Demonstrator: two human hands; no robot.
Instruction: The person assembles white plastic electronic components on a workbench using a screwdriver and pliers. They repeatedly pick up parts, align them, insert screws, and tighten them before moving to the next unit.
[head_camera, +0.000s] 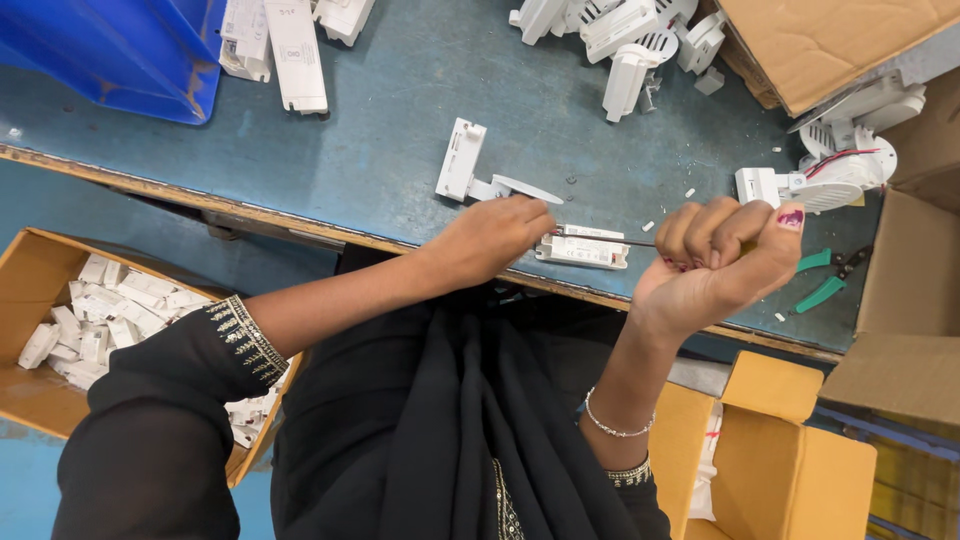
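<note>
Lying flat near the front edge of the blue-grey tabletop (400, 150), the small white rectangular plastic box (582, 249) sits between my hands. My left hand (492, 237) rests fingers-down at its left end, fingertips together on it. My right hand (722, 262) is curled into a fist clamped on a thin dark-shafted tool (610, 239) whose shaft runs leftward over the box. Just beyond my left hand lies a white bracket with a round disc (478, 172). Green-handled pliers (828, 278) lie right of my fist. More white plastic fittings (630, 50) are heaped at the far edge. An open cardboard carton of white parts (100, 320) stands below the tabletop, on my left.
</note>
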